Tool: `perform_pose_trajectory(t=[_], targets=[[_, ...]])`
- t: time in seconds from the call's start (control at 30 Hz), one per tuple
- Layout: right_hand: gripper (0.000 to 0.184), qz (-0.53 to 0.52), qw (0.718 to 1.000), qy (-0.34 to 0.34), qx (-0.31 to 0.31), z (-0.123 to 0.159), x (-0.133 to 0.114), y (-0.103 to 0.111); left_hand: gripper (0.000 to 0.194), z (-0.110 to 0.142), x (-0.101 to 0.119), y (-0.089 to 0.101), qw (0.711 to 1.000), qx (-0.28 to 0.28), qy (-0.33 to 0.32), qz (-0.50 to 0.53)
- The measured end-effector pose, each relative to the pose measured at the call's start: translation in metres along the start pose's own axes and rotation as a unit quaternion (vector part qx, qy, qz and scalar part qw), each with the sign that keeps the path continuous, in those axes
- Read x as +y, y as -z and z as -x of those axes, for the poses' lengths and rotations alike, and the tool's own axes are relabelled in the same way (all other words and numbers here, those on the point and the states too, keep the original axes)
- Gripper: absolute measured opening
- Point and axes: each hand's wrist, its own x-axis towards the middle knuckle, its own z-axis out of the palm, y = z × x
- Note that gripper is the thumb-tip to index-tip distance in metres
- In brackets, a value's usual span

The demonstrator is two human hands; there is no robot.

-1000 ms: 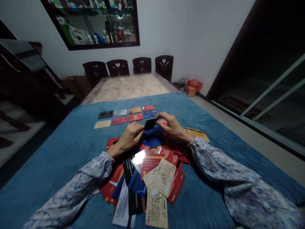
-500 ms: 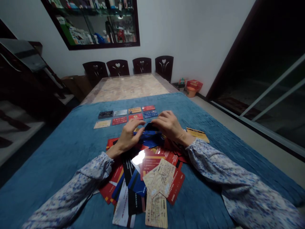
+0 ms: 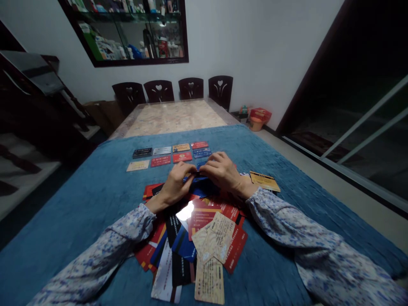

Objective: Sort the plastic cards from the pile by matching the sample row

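Over the back of a loose heap of cards, my left hand point(image 3: 178, 181) and my right hand point(image 3: 223, 172) meet, fingers closed. Pinched between their fingertips is a dark card point(image 3: 198, 172), seen nearly edge-on and mostly covered by the fingers. Blue cards point(image 3: 202, 187) lie just beneath. Toward me the heap spreads out, with a red card point(image 3: 236, 248), a black card point(image 3: 181, 268), a white card point(image 3: 165, 276) and a cream printed card point(image 3: 208, 278) overlapping.
Beyond my hands, several cards lie in rows, among them a red card point(image 3: 161, 160) and a black card point(image 3: 142, 153). A yellow card point(image 3: 264, 181) lies right of my right wrist. Blue cloth point(image 3: 79, 204) covers the near table; dark chairs point(image 3: 221, 91) stand behind its marble-patterned top point(image 3: 181, 112).
My left hand has moved right and closed on the dark card, which my right hand was holding. The card has come slightly lower and now shows nearly edge-on.
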Motion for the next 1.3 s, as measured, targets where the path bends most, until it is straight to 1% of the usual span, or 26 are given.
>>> perform_pose_trajectory(t=[0.23,0.4,0.57,0.8,1.1,1.3], targets=[[0.026,0.009,1.000,-0.009,-0.005,0.007,0.007,-0.006,0.009,0.002,-0.011,0.002,1.000,0.016,0.007,-0.007],[0.027,0.011,1.000,-0.014,-0.005,0.012,0.011,-0.007,0.009,0.003,-0.016,0.004,1.000,0.018,0.012,-0.006],[0.024,0.016,0.999,-0.033,-0.011,0.014,0.012,-0.010,0.013,0.004,-0.022,0.003,0.999,0.011,0.026,-0.016],[0.023,0.018,0.998,-0.050,-0.028,0.015,0.011,-0.016,0.017,0.006,-0.029,0.003,0.999,0.007,0.017,-0.026],[0.032,0.030,0.996,-0.070,-0.052,0.017,0.009,-0.021,0.018,0.009,-0.030,0.000,0.999,0.008,0.025,-0.042],[0.040,0.026,0.995,-0.077,-0.052,0.017,0.009,-0.025,0.031,0.012,-0.022,-0.003,0.992,-0.029,0.063,-0.108]])
